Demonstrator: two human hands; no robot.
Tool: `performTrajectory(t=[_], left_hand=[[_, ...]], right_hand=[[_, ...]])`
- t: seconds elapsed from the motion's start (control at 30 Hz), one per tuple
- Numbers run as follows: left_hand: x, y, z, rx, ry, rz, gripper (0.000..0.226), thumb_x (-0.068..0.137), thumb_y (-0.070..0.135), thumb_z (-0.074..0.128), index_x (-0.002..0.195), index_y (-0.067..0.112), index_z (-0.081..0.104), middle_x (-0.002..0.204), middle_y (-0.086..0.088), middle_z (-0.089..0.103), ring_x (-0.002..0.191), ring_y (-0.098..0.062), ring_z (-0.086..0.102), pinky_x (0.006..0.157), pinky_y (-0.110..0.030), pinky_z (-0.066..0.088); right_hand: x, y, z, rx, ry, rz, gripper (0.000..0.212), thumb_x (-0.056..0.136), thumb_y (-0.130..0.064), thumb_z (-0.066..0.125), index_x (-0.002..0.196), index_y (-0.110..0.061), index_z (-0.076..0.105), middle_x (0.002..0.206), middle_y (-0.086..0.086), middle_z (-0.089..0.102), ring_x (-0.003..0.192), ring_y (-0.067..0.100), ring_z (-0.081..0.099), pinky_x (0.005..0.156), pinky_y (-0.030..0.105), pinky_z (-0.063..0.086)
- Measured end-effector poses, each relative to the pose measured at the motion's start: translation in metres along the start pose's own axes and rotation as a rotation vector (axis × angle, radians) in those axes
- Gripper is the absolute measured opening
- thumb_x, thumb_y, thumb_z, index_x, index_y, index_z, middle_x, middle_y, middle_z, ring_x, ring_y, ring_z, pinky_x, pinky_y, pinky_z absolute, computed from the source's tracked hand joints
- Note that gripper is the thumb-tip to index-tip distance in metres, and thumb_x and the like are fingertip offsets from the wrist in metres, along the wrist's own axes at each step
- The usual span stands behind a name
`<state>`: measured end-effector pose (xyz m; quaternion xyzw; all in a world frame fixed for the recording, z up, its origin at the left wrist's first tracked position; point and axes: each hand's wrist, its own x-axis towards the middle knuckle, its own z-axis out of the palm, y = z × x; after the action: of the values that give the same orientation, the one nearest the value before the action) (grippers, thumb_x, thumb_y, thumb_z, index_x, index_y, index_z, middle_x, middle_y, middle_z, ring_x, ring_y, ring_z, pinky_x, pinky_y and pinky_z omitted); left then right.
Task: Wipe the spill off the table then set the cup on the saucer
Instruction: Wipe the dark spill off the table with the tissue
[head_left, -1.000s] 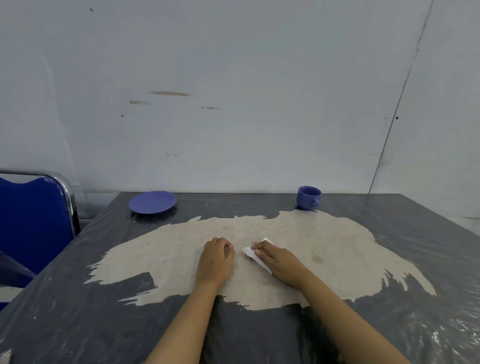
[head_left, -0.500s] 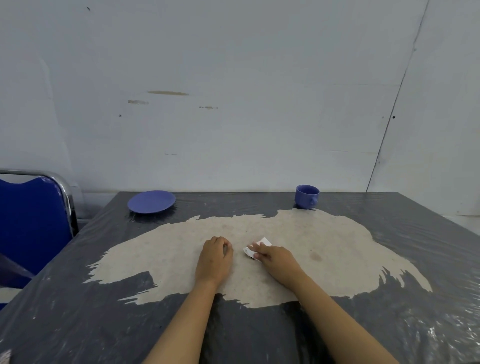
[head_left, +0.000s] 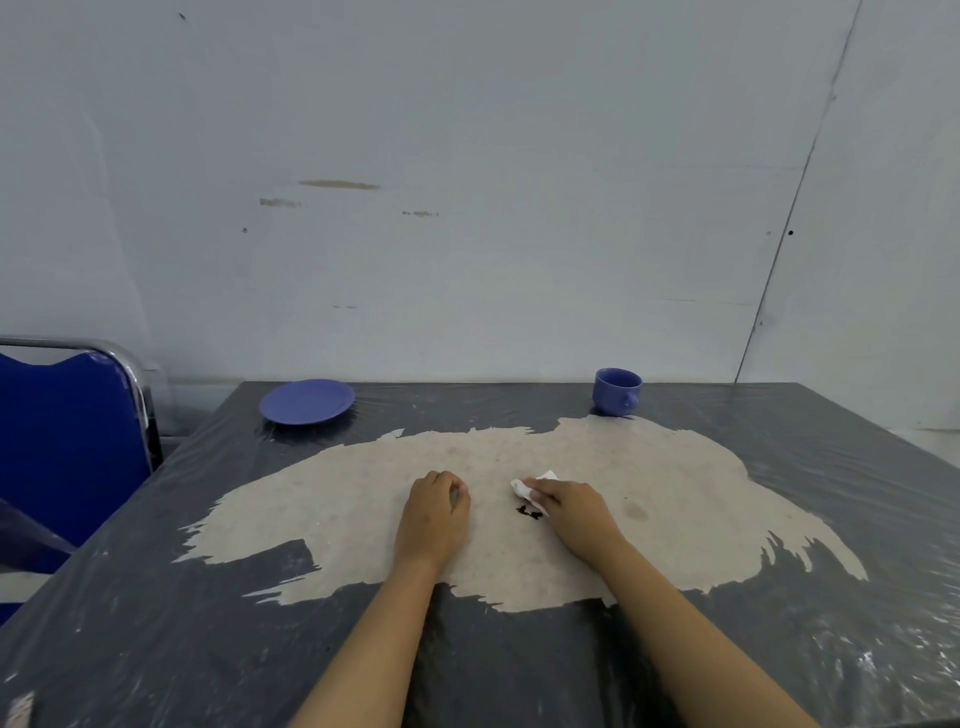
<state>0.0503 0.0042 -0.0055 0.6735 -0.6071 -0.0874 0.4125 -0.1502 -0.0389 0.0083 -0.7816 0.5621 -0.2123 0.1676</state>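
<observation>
A small dark spill (head_left: 529, 512) lies on the worn pale patch in the middle of the table (head_left: 156, 623). My right hand (head_left: 574, 506) presses a crumpled white tissue (head_left: 531, 484) onto the table, just right of and behind the spill. My left hand (head_left: 434, 512) rests on the table to the left, fingers curled, holding nothing. A blue cup (head_left: 616, 391) stands upright at the far edge, right of centre. A blue saucer (head_left: 307, 401) lies at the far left, with nothing on it.
A blue chair (head_left: 67, 447) with a chrome frame stands at the table's left side. A pale wall runs directly behind the table's far edge. The table is covered in wrinkled plastic film.
My right hand has drawn the tissue back and to the right, uncovering the dark spill beside it. My left hand has stayed in place.
</observation>
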Motion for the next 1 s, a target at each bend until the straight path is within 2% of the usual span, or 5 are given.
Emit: performTrajectory(t=[0.4, 0.53, 0.7, 0.87, 1.0], left_hand=[[0.001, -0.002, 0.002, 0.007, 0.015, 0.004, 0.021, 0.097, 0.024, 0.044, 0.101, 0.017, 0.063, 0.101, 0.005, 0.060, 0.096, -0.011, 0.051, 0.080, -0.019, 0.039], [0.001, -0.002, 0.002, 0.009, 0.019, 0.005, 0.021, 0.097, 0.025, 0.044, 0.101, 0.017, 0.063, 0.101, 0.005, 0.060, 0.096, -0.011, 0.051, 0.080, -0.019, 0.038], [0.001, -0.003, 0.002, 0.006, 0.013, 0.014, 0.020, 0.097, 0.025, 0.045, 0.102, 0.016, 0.063, 0.102, 0.004, 0.061, 0.097, -0.012, 0.052, 0.081, -0.020, 0.041], [0.002, -0.004, 0.002, 0.002, 0.007, 0.023, 0.022, 0.096, 0.024, 0.045, 0.103, 0.016, 0.064, 0.103, 0.004, 0.062, 0.099, -0.013, 0.052, 0.085, -0.024, 0.046], [0.003, -0.006, 0.003, 0.001, 0.010, 0.022, 0.021, 0.096, 0.024, 0.046, 0.102, 0.016, 0.064, 0.103, 0.004, 0.061, 0.097, -0.012, 0.052, 0.081, -0.021, 0.042]], right_hand=[[-0.016, -0.010, -0.002, 0.103, -0.103, -0.015, 0.036, 0.099, -0.045, 0.044, 0.128, -0.034, 0.063, 0.136, -0.010, 0.061, 0.123, 0.017, 0.055, 0.097, 0.024, 0.037], [-0.015, -0.014, -0.005, 0.203, -0.101, 0.050, 0.043, 0.092, -0.059, 0.050, 0.111, -0.030, 0.074, 0.112, -0.003, 0.073, 0.092, 0.014, 0.064, 0.077, 0.021, 0.043], [-0.015, -0.019, 0.000, 0.370, 0.087, 0.087, 0.022, 0.077, -0.038, 0.078, 0.084, -0.016, 0.080, 0.081, -0.001, 0.076, 0.072, 0.006, 0.065, 0.073, 0.025, 0.049], [-0.020, -0.024, 0.002, 0.217, 0.182, 0.068, 0.031, 0.077, -0.035, 0.079, 0.105, -0.021, 0.075, 0.115, -0.004, 0.069, 0.108, 0.014, 0.062, 0.091, 0.020, 0.043], [-0.024, -0.026, 0.005, 0.154, 0.116, 0.065, 0.035, 0.090, -0.044, 0.063, 0.113, -0.020, 0.075, 0.104, 0.007, 0.075, 0.090, 0.018, 0.068, 0.079, 0.028, 0.049]])
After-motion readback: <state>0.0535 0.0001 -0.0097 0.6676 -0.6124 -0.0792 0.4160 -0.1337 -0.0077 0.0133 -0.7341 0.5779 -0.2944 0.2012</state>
